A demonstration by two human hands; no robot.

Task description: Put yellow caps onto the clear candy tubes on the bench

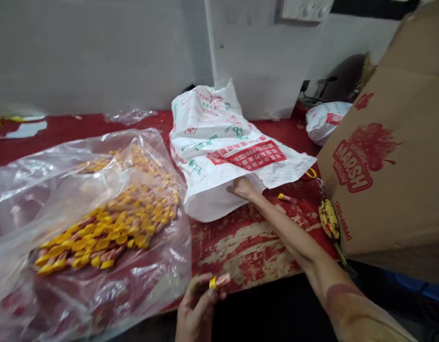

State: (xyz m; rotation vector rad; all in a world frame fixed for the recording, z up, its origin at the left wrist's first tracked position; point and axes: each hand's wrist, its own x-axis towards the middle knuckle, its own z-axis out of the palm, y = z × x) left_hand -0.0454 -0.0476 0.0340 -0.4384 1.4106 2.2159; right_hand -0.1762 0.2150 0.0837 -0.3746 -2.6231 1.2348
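My left hand (pixel 196 308) is at the bottom edge, fingers closed round a small red tube with a yellow cap (pixel 219 281). My right hand (pixel 243 188) reaches forward into the open mouth of a white printed sack (pixel 223 147); its fingers are tucked under the sack's edge, so what they grip is hidden. A clear plastic bag (pixel 80 223) at the left holds a heap of several yellow-capped tubes (pixel 112 223). One loose tube (pixel 287 198) lies on the red table (pixel 248 247) right of the sack.
A large cardboard box (pixel 386 161) printed "MARSH" stands at the right. A spotted banana (pixel 328 218) lies at its foot. Another white bag (pixel 324 121) sits behind, near a dark chair. A white wall runs along the back.
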